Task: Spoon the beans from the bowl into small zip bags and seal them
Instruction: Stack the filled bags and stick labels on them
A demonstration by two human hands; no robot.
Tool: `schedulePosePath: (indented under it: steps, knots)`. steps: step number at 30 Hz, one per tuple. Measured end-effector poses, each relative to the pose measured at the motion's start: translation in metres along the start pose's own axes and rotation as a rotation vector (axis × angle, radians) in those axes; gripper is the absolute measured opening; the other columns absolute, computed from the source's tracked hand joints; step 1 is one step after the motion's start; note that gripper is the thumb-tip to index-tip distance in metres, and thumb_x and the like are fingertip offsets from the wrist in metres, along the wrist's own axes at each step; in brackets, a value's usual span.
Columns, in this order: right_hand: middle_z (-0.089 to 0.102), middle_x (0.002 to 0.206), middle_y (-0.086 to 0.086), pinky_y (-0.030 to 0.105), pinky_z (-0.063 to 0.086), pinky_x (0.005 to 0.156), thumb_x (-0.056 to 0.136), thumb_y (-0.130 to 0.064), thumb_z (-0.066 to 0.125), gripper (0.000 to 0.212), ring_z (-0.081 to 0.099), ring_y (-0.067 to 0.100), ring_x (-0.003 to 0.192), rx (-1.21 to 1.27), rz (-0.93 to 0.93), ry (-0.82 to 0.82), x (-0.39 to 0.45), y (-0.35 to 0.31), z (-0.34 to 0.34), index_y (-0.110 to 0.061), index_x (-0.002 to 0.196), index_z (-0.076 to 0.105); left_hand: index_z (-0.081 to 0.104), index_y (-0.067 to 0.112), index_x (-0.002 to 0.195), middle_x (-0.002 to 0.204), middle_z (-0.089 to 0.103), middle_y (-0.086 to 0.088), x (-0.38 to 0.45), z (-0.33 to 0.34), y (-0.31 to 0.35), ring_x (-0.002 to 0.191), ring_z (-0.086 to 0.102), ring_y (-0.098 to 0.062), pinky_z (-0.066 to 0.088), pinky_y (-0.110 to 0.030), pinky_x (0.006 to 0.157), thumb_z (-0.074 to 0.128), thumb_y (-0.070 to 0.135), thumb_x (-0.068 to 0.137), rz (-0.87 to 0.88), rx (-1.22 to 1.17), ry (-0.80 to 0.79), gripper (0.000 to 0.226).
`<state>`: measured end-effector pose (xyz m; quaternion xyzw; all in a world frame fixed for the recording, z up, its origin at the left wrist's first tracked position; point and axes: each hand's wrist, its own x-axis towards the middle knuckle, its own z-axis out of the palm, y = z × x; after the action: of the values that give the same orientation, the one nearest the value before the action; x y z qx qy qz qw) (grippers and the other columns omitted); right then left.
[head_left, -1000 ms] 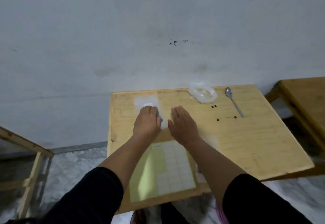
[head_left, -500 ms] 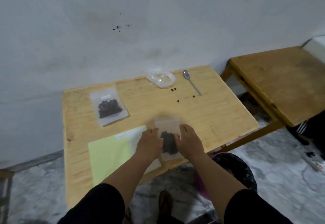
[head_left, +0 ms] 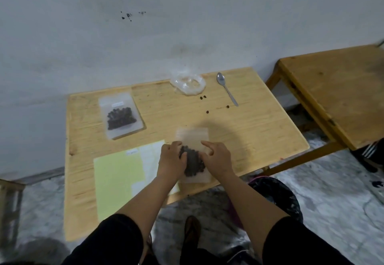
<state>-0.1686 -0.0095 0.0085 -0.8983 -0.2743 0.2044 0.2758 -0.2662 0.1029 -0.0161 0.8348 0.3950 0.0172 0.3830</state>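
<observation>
Table (head_left: 259, 131): wooden top; carries every task item.
Yellow sheet (head_left: 118, 181): lies flat at the near-left, under the left forearm.
Filled bag (head_left: 120, 117): far-left, lying flat, beans inside; white label strip, writing too small to read.
Bag in hand (head_left: 193, 158): near edge of the table, between both hands; dark beans bunched at its middle, empty film above.
Handling: thin, soft, slippery film; contents are loose and will shift. Best held at the side edges or the zip strip, not over the beans.
Left hand (head_left: 171, 161): fingers curled onto the bag's left edge.
Right hand (head_left: 217, 158): fingers bent at the bag's right edge, apparently pinching it; motion blur limits certainty.
Bowl (head_left: 188, 83): clear, far edge; appears empty.
Spoon (head_left: 226, 90): idle, right of the bowl.
Stray beans (head_left: 203, 97): scattered between bowl and spoon.
</observation>
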Motion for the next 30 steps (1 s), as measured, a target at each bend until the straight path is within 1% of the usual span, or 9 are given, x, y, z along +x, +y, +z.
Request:
schedulePosePath:
  steps: [3,7,10,13,15,17,21,26,30]
  knots:
    - [0.063,0.107,0.007,0.020,0.038,0.085,0.086,-0.024,0.062,0.035,0.056,0.018,0.090,0.011,-0.046,0.003,0.005,-0.018,-0.005,-0.022,0.121,0.061,0.053,0.018,0.125,0.110,0.056,-0.012,0.000,-0.016,0.004,0.088,0.053,-0.020,0.034,-0.022,0.076,0.056,0.025,0.091,-0.025,-0.173,0.077,0.035]
    - [0.064,0.105,0.004,0.015,0.033,0.077,0.087,-0.023,0.060,0.029,0.058,0.017,0.089,0.009,-0.118,-0.058,0.009,-0.053,0.007,-0.023,0.116,0.064,0.050,0.036,0.127,0.112,0.062,-0.003,0.000,-0.044,-0.008,0.104,0.055,-0.022,0.039,-0.026,0.081,0.057,0.031,0.088,-0.113,-0.413,0.060,0.039]
    - [0.065,0.104,0.004,0.015,0.033,0.076,0.087,-0.020,0.060,0.027,0.059,0.017,0.088,-0.008,-0.193,-0.094,0.008,-0.079,0.028,-0.022,0.113,0.065,0.051,0.035,0.128,0.124,0.058,0.000,-0.008,-0.069,-0.032,0.113,0.054,-0.021,0.041,-0.026,0.085,0.062,0.028,0.087,-0.106,-0.502,0.101,0.043]
    - [0.067,0.104,0.004,0.013,0.035,0.076,0.085,-0.017,0.061,0.027,0.062,0.017,0.084,0.001,-0.241,-0.124,0.005,-0.102,0.054,-0.020,0.112,0.066,0.053,0.032,0.125,0.118,0.062,-0.006,-0.017,-0.093,-0.065,0.103,0.058,-0.028,0.043,-0.028,0.081,0.065,0.023,0.086,-0.102,-0.520,0.186,0.042]
    - [0.068,0.109,0.004,0.009,0.034,0.074,0.086,-0.015,0.061,0.028,0.062,0.015,0.082,0.012,-0.251,-0.127,0.002,-0.112,0.075,-0.018,0.113,0.065,0.054,0.029,0.125,0.106,0.063,-0.005,-0.024,-0.107,-0.086,0.093,0.058,-0.023,0.040,-0.025,0.077,0.064,0.019,0.086,-0.148,-0.533,0.221,0.042]
    - [0.066,0.117,0.005,0.014,0.036,0.082,0.088,-0.015,0.059,0.031,0.062,0.017,0.092,-0.018,-0.231,-0.119,0.001,-0.118,0.094,-0.014,0.119,0.062,0.053,0.029,0.124,0.095,0.061,0.002,-0.030,-0.119,-0.106,0.086,0.056,-0.014,0.038,-0.022,0.074,0.064,0.016,0.086,-0.205,-0.550,0.249,0.042]
    - [0.061,0.124,0.013,0.031,0.037,0.096,0.090,-0.014,0.052,0.038,0.052,0.029,0.116,-0.137,-0.172,-0.120,0.003,-0.121,0.120,-0.009,0.127,0.055,0.053,0.039,0.117,0.081,0.061,0.001,-0.038,-0.131,-0.146,0.073,0.056,-0.016,0.046,-0.028,0.072,0.065,0.018,0.085,-0.249,-0.570,0.269,0.040]
    - [0.064,0.109,0.020,0.035,0.042,0.088,0.089,-0.009,0.052,0.034,0.054,0.034,0.108,-0.172,-0.189,-0.062,0.003,-0.129,0.137,-0.007,0.121,0.060,0.055,0.033,0.119,0.105,0.062,0.005,-0.042,-0.139,-0.170,0.095,0.058,-0.014,0.047,-0.023,0.083,0.064,0.019,0.087,-0.263,-0.577,0.239,0.037]
    - [0.069,0.093,0.014,0.031,0.044,0.076,0.088,-0.009,0.055,0.019,0.059,0.028,0.091,-0.121,-0.197,0.017,0.003,-0.135,0.144,-0.005,0.102,0.067,0.053,0.031,0.118,0.086,0.060,0.017,-0.040,-0.142,-0.172,0.078,0.057,0.003,0.041,0.001,0.065,0.062,0.013,0.089,-0.264,-0.631,0.167,0.035]
